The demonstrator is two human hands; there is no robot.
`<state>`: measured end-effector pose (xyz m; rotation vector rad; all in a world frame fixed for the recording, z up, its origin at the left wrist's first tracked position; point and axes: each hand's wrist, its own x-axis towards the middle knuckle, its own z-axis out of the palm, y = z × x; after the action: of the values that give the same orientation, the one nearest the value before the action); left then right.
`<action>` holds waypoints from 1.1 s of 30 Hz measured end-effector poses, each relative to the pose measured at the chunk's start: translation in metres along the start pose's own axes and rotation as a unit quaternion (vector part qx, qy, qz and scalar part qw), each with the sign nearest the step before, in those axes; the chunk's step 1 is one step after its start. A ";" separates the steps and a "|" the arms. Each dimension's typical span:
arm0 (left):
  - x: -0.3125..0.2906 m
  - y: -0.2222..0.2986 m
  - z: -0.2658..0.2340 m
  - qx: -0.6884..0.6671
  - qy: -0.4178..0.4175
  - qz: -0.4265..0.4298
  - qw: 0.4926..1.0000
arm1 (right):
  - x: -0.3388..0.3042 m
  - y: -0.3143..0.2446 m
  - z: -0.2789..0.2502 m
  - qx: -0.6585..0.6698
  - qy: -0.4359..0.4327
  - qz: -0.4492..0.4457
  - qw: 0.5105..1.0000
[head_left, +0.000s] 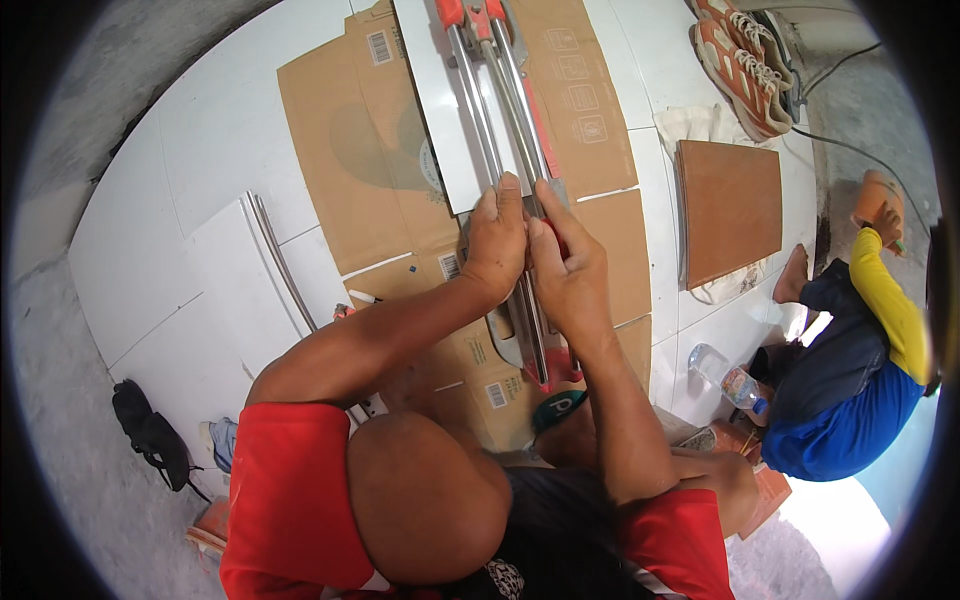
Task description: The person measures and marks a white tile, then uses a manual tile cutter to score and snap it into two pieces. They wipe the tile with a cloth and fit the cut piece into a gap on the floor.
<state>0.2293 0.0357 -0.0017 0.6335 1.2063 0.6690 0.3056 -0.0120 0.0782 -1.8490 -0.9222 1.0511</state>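
left hand (497,240) clenched on tile cutter (500,120) rails | right hand (565,265) grasping red handle beside it | white tile (440,100) under rails on cardboard (340,150) | judgement: keep tile square, press evenly

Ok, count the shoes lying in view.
2: a pair of orange sneakers side by side at the top right, one nearer the cardboard, the other just right of it. More could be hidden beyond the picture's dark rim.

Your tile cutter (505,130) lies on cardboard (350,170).
A tile (730,205) sits right of it; a bottle (728,378) nearer you.
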 end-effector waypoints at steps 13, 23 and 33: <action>-0.006 0.010 -0.003 -0.036 -0.083 -0.039 0.995 | 0.066 -0.038 0.014 -0.055 -0.009 -0.031 0.998; -0.007 0.021 0.005 -0.048 -0.025 -0.069 0.996 | 0.114 -0.053 0.024 -0.076 0.008 -0.092 0.993; -0.006 0.019 0.003 -0.034 -0.027 -0.084 0.996 | 0.146 -0.071 0.035 -0.095 -0.003 -0.054 0.994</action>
<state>0.2284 0.0428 0.0171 0.4846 1.1676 0.5465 0.3169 0.1539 0.0830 -1.9265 -1.1454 0.9309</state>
